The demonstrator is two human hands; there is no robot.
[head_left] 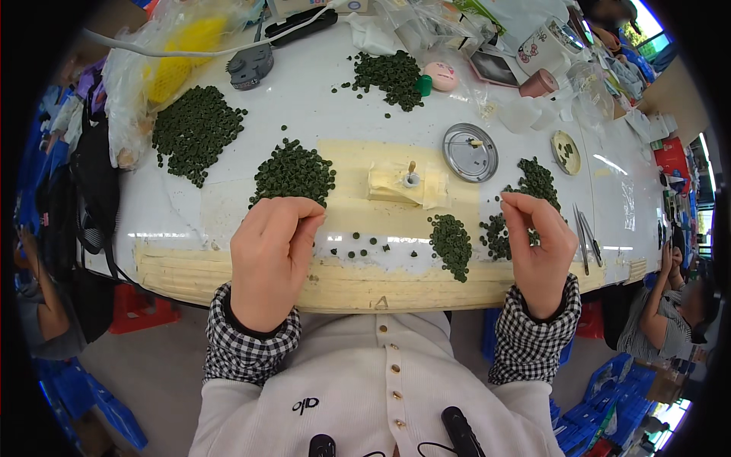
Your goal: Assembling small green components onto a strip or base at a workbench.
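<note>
My left hand point(268, 259) is at the near edge of a heap of small dark green round pieces point(295, 169). Its thumb and forefinger are closed in a pinch, and what they hold, if anything, is too small to make out. My right hand point(542, 255) is also pinched, beside another heap of green pieces point(533, 181); its fingertips show nothing I can name. Between the hands stands a small tape-wrapped block point(407, 185) with a short peg upright on top. Nearer to me lie a smaller heap point(451, 247) and several loose pieces point(363, 252).
A round metal dish point(470, 152) and a small yellowish lid point(566, 152) hold a few bits. Tweezers point(583, 240) lie at the right. Larger green heaps point(198, 133) sit at the far left and back. Plastic bags point(129, 91) and a mug point(542, 52) crowd the far side.
</note>
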